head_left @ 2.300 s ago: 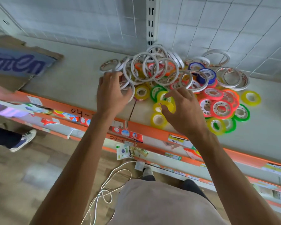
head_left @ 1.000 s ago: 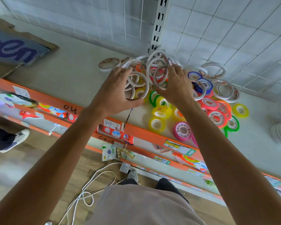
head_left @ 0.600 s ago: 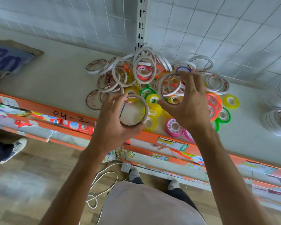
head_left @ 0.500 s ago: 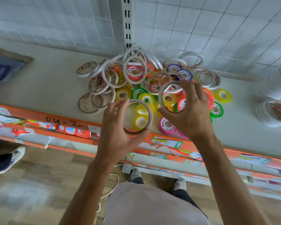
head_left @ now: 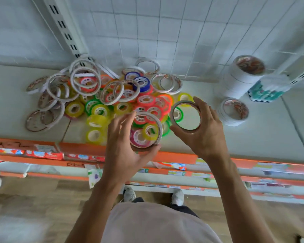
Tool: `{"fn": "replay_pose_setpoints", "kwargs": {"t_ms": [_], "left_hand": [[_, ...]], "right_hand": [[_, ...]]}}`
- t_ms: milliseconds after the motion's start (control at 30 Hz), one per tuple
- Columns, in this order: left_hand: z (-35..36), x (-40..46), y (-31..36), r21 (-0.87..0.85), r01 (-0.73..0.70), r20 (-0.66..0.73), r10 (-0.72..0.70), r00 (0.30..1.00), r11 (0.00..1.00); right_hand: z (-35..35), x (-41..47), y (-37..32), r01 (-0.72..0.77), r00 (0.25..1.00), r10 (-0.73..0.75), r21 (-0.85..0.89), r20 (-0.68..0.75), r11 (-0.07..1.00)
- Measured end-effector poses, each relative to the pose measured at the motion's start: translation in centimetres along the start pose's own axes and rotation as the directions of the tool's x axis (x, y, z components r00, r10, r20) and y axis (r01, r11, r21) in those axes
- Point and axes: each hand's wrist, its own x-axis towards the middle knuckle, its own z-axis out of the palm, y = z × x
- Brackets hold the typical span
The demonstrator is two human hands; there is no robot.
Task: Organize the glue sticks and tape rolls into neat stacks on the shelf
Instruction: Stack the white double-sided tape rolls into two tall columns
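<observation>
**Two thin rolls lifted from the pile, stacks waiting at right**

Nearest the camera: left hand, fingers and thumb curled round a thin white roll, pinching its outer rim from the near and left sides; ring held on edge above the front lip of the shelf, its hollow facing the camera, coloured rolls visible through it. Just to the right: right hand, likewise clamped on a second thin roll, thumb under the near rim, fingertips over the far rim, core left free. The two rings close together but apart.

Handling, as a judgement: light, narrow hoops, stiff enough across the rim yet easily squashed out of round; smooth outer wrap probably slippery, so best taken at opposite points of the rim, as here, or hooked through the hollow.

Farther back: loose pile of white, yellow, green, red and blue rolls, overlapping, some tilted against one another, at the left and middle of the shelf. To the right, well clear of the pile: short stack and, behind it, tall stack of white rolls, beside a teal-and-white packet, blurred, contents unclear. No glue sticks discernible.
</observation>
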Motion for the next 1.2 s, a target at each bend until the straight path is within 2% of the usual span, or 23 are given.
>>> {"fn": "replay_pose_setpoints", "kwargs": {"t_ms": [133,300,467,600,833,1200], "left_hand": [[3.3,-0.3,2.7,0.009,-0.016,0.029,0.016,0.999,1.0],[7.2,-0.8,5.3,0.054,0.077,0.066,-0.081,0.995,0.996],[10.9,-1.0,7.6,0.082,0.1,0.065,-0.106,0.992,0.992],[13.0,-1.3,9.2,0.089,0.117,0.09,-0.125,0.988,0.989],[14.5,-2.1,10.5,0.109,0.144,0.089,-0.154,0.984,0.984],[15.9,-2.0,11.7,0.151,0.145,0.121,-0.163,0.979,0.978]], "right_hand": [[-2.5,-0.3,3.3,-0.051,0.999,0.05,0.018,0.002,0.999],[-4.8,-0.6,7.4,-0.087,0.996,0.087,-0.019,0.025,0.996],[-7.4,-0.2,11.9,-0.061,0.998,0.06,-0.063,-0.015,0.996],[-8.3,0.9,14.4,-0.118,0.991,0.115,-0.054,-0.064,0.992],[-7.8,2.8,16.1,-0.17,0.985,0.169,-0.053,-0.031,0.984],[-7.3,3.1,16.9,-0.16,0.987,0.158,-0.061,-0.041,0.985]]}}
